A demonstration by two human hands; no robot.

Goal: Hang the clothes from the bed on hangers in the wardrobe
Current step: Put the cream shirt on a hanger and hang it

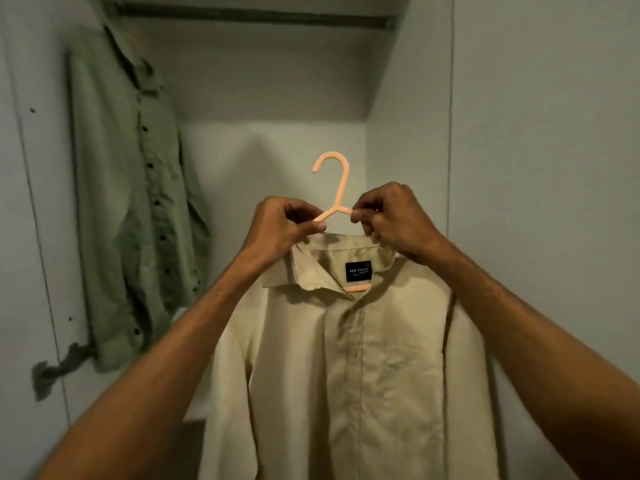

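Forearms [166,368] come up bare from both lower corners and meet at centre. My left grip [280,223] has thumb and fingers pinched on the left arm of the hanger [338,188], just above the collar. My right grip [391,223] is pinched on the hanger's right arm, lower fingers curled at the collar edge. Orange hanger, upright, hook opening left, free in the air well below the rail [249,17]. On it sits the shirt [346,358]: beige, front toward me, collar open, black label [358,271] inside the neck, a bit of hanger showing under it. Held within the wardrobe [408,168] opening, not hung. At far left a green shirt [138,209] hangs against the side wall; I cannot tell what holds it.
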